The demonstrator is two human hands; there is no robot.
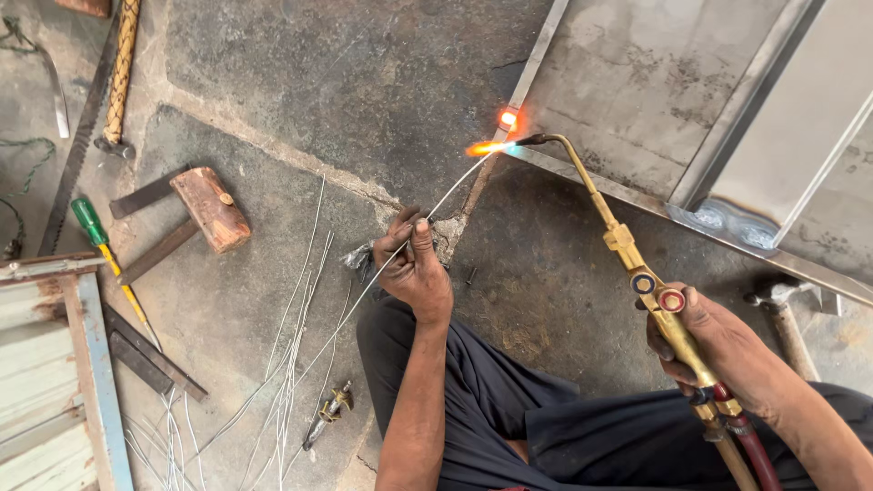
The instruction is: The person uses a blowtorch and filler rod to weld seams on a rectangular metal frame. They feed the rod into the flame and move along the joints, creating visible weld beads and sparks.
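Right hand (718,350) closed around brass gas welding torch (637,268), flame tip at corner of grey sheet-metal frame (637,82), left hand (416,268) pinched shut on thin steel filler rod (364,291), rod end held in flame, wooden-headed mallet (211,207) laid on stone floor (346,82).

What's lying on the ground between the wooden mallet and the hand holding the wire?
In the head view, loose thin wires lie on the stone floor between the mallet and the left hand.

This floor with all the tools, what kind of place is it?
Probably a metal workshop: the right hand holds a brass gas torch flaming at a steel frame, and a hammer lies on the stone floor.
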